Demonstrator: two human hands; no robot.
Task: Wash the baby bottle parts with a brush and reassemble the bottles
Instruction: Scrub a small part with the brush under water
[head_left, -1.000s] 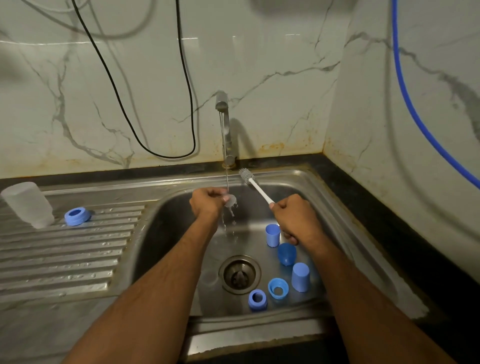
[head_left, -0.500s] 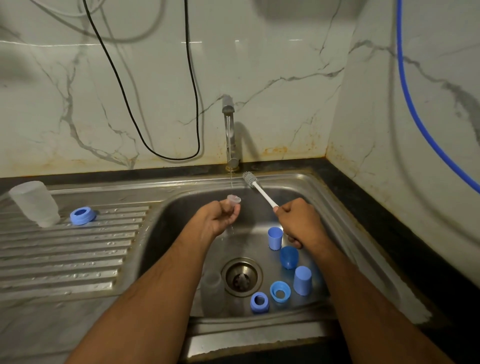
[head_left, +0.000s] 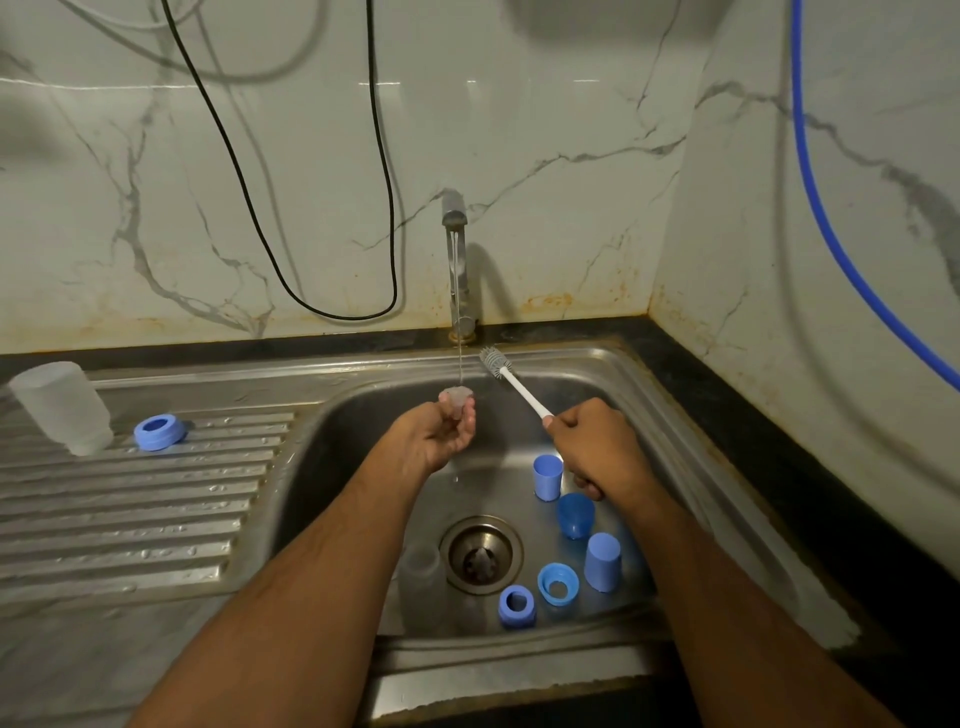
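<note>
My left hand (head_left: 441, 436) pinching a clear teat (head_left: 456, 397) under the tap (head_left: 457, 260) water, my right hand (head_left: 597, 449) gripping the brush (head_left: 511, 382) beside it, blue caps (head_left: 547, 477) and rings (head_left: 558, 584) in the sink (head_left: 675, 415) below my right hand, a bottle (head_left: 62, 408) far off to my left

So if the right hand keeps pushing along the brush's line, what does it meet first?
Probably the sink back rim beside the tap: the right hand points the brush up-left toward it. Depth is unclear.
</note>
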